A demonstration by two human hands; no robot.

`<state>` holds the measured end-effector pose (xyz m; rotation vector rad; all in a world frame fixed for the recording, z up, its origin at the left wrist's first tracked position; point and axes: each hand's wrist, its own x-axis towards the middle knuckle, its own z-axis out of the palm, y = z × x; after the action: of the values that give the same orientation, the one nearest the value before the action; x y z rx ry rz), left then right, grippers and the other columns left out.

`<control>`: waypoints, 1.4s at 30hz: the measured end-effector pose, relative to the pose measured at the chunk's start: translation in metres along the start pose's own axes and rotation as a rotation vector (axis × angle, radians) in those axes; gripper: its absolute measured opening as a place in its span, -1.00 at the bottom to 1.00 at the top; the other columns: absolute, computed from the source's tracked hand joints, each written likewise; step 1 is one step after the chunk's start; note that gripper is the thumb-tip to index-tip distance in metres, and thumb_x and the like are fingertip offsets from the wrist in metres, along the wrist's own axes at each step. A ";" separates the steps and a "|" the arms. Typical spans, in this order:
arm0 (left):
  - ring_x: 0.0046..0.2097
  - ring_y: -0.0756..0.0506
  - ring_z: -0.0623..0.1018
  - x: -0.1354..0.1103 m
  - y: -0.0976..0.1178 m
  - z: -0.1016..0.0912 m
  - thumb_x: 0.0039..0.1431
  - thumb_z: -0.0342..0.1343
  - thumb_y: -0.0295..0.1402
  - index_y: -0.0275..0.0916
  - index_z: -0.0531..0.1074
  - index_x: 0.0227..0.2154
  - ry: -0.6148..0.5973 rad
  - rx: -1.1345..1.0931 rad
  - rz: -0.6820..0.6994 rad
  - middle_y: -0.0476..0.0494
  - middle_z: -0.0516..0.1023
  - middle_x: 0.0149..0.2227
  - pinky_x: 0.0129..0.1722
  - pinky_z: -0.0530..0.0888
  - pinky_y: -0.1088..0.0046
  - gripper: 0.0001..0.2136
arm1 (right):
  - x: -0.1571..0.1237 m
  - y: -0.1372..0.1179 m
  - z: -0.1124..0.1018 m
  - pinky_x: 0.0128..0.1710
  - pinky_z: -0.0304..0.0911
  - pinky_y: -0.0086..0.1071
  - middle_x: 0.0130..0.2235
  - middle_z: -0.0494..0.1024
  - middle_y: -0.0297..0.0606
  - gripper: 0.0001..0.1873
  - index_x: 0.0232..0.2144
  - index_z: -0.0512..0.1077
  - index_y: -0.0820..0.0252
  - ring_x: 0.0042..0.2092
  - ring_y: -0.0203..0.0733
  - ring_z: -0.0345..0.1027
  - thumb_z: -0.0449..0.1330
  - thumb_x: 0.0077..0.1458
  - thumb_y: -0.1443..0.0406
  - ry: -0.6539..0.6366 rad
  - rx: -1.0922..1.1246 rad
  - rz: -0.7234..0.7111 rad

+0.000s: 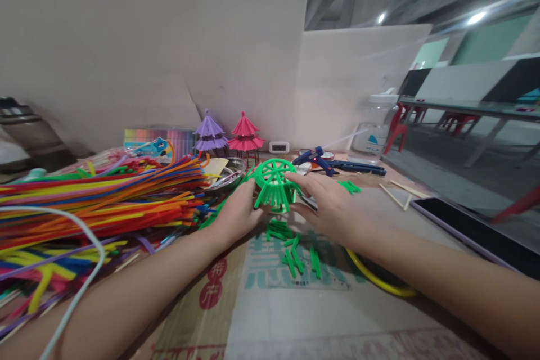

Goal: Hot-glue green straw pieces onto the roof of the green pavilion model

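Note:
A green wheel-shaped frame of pipe cleaners [275,194], with spokes on top and short strips sloping down its side, is held up between my hands. My left hand [239,208] grips its left edge, the thumb pressed to the front. On the right side, my right hand [331,205] has its index finger on the upper rim and its thumb lower down by the strips; its other fingers are partly hidden. Below lie several short cut green pipe-cleaner pieces [315,262] on the cardboard-covered table [270,326].
Long multicoloured pipe cleaners [105,197] pile up at left, beside a white cable [90,239]. Behind stand purple [207,135] and pink [244,132] pagoda-like models, a small clock [279,147], a blue glue gun [316,160] and a bottle [373,129]. A phone [476,230] lies right.

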<state>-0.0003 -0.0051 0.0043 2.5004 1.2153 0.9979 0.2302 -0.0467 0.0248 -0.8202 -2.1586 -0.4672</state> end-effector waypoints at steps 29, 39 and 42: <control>0.09 -0.28 0.49 0.000 -0.003 0.001 0.16 0.16 -0.34 -0.28 0.34 0.06 0.010 0.001 0.030 -0.32 0.50 0.02 0.09 0.44 0.12 -0.60 | -0.009 -0.001 0.008 -0.16 0.35 -0.18 -0.16 0.54 -0.07 -0.66 0.05 0.37 0.27 -0.14 -0.05 0.39 0.11 0.22 0.42 0.061 0.016 -0.096; 0.10 -0.28 0.49 0.001 -0.001 0.001 0.14 0.17 -0.37 -0.27 0.33 0.09 0.015 -0.018 0.025 -0.31 0.50 0.05 0.10 0.44 0.12 -0.56 | -0.010 -0.001 0.009 -0.09 0.37 -0.10 -0.10 0.50 -0.07 -0.61 0.08 0.35 0.20 -0.06 0.00 0.38 0.22 0.20 0.30 0.162 -0.014 -0.052; 0.10 -0.29 0.49 0.000 0.000 0.001 0.13 0.18 -0.36 -0.27 0.32 0.11 0.016 -0.005 0.022 -0.32 0.51 0.04 0.09 0.44 0.10 -0.54 | -0.009 0.000 0.008 -0.03 0.34 -0.02 -0.07 0.45 -0.06 -0.62 0.04 0.39 0.17 -0.01 0.04 0.34 0.25 0.18 0.26 0.170 -0.060 -0.040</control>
<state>0.0001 -0.0051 0.0039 2.5121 1.1906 1.0269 0.2308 -0.0461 0.0125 -0.7441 -2.0153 -0.6030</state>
